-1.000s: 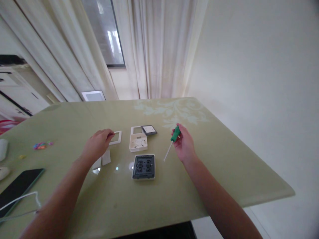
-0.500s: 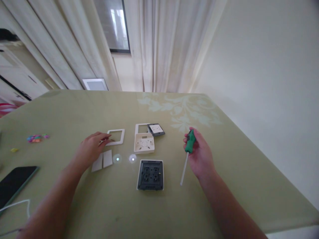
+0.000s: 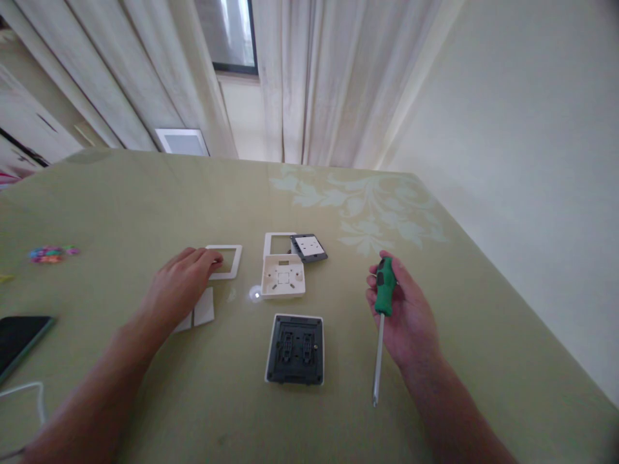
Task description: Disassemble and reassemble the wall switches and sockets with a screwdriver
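Note:
My right hand (image 3: 406, 309) is closed round the green handle of a screwdriver (image 3: 382, 316), its metal shaft pointing toward me over the table. My left hand (image 3: 181, 283) lies palm down with fingers stretched, fingertips touching a white square frame (image 3: 225, 261). Two small white rocker plates (image 3: 200, 309) lie just beside its wrist. Between the hands sits a dark switch module (image 3: 294, 349) in a white rim, back side up. Behind it are a cream back box (image 3: 283, 276), another white frame (image 3: 276, 243) and a small dark-edged switch part (image 3: 309, 247).
The green table (image 3: 145, 200) has a pale floral print at the far right. A black phone (image 3: 19, 335) with a white cable (image 3: 24, 393) lies at the left edge, small coloured bits (image 3: 48, 253) further back. Curtains and a wall stand behind.
My right hand has drawn the screwdriver toward me and to the right, turning its shaft to point at me. The left hand stays at the white frame. The view has tilted down.

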Tool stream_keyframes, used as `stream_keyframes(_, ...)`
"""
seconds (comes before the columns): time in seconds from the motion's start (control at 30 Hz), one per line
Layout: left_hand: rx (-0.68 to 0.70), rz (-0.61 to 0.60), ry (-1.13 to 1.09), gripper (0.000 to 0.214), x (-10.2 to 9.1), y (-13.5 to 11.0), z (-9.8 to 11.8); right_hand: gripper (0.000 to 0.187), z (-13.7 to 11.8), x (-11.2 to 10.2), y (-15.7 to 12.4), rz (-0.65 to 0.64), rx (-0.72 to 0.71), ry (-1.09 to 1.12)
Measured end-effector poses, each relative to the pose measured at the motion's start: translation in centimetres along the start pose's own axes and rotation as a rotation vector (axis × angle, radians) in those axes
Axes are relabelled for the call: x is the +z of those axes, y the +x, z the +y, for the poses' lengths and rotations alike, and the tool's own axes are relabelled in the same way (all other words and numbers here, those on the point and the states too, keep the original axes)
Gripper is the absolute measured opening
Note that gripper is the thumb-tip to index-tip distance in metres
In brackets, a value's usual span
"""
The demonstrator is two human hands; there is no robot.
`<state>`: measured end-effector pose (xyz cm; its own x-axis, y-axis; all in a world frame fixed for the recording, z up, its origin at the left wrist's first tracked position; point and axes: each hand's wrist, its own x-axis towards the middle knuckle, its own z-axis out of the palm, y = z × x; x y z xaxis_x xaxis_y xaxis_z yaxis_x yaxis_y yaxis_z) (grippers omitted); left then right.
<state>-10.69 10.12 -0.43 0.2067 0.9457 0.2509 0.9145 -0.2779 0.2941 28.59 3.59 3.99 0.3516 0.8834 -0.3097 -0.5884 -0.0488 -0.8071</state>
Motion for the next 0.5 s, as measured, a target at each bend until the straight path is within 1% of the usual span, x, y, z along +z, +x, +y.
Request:
stream_keyframes(0.07, 0.004, 0.066, -0.098, 0.037, -0.3, -0.8, 2.0, 0.044, 0.2, 0.0, 0.1, 0.007, -0.005, -0.017)
stream_keyframes(0.1, 0.008, 0.12, -0.238, 0.033, -0.4, -1.3, 3.3, 0.044, 0.3, 0.0, 0.1, 0.016, -0.01, -0.022)
stream_keyframes(0.13, 0.037, 0.147, -0.405, 0.03, -0.6, -1.8, 4.7, 0.043, 0.4, 0.1, 0.1, 0.027, -0.015, -0.024)
stream_keyframes(0.17, 0.098, 0.116, -0.547, 0.027, -0.8, -2.3, 6.1, 0.043, 0.6, 0.1, 0.1, 0.033, -0.016, -0.028)
stream_keyframes(0.2, 0.173, 0.058, -0.662, 0.02, -0.9, -2.8, 7.3, 0.044, 0.7, 0.2, 0.2, 0.038, -0.014, -0.031)
stream_keyframes(0.23, 0.233, -0.03, -0.755, 0.015, -1.0, -3.2, 8.4, 0.045, 0.9, 0.3, 0.2, 0.041, -0.008, -0.036)
stream_keyframes(0.3, 0.291, -0.18, -0.853, 0.012, -1.0, -3.8, 9.7, 0.048, 1.1, 0.4, 0.2, 0.041, 0.007, -0.051)
stream_keyframes(0.33, 0.292, -0.246, -0.871, 0.011, -0.9, -4.0, 10.0, 0.048, 1.2, 0.4, 0.1, 0.042, 0.009, -0.059)
stream_keyframes(0.4, 0.27, -0.327, -0.876, 0.01, -0.6, -4.1, 10.0, 0.048, 1.4, 0.5, 0.1, 0.049, 0.002, -0.072)
stream_keyframes(0.43, 0.268, -0.341, -0.878, 0.01, -0.5, -4.1, 9.9, 0.047, 1.4, 0.5, 0.1, 0.052, 0.0, -0.076)
stream_keyframes(0.5, 0.308, -0.345, -0.892, 0.011, -0.3, -4.0, 9.6, 0.047, 1.4, 0.5, 0.1, 0.065, 0.001, -0.08)
